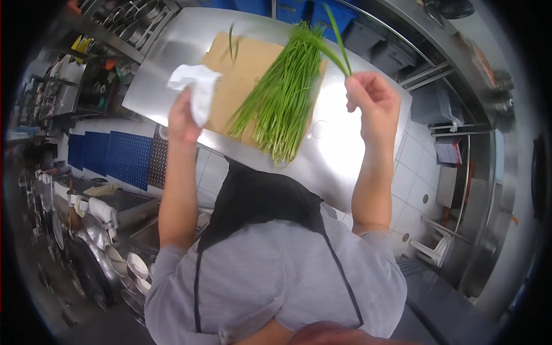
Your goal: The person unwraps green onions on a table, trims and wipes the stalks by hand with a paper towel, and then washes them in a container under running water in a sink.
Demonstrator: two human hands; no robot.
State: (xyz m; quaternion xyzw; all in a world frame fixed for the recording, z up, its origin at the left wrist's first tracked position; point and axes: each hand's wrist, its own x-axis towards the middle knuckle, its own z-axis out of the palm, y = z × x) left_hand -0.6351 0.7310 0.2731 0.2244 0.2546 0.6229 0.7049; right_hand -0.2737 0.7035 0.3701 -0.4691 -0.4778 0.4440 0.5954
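Note:
A large bunch of long green stalks (287, 95) lies across a brown board or sheet (244, 63) on the steel table (339, 155). My left hand (185, 118), near the table's left front edge, is closed round a crumpled white cloth or paper (201, 95). Right of the bunch, my right hand (375, 103) is raised and pinches the ends of a few green blades (339, 46) that reach up and left over the top of the bunch. One loose green blade (232, 43) lies near the upper left of the brown surface.
Blue bins (333, 20) and grey containers (368, 43) stand beyond the table. Metal pots (138, 23) sit on a rack at the upper left. Bowls and pans (137, 265) are at the lower left. A white stool (432, 247) stands at the right.

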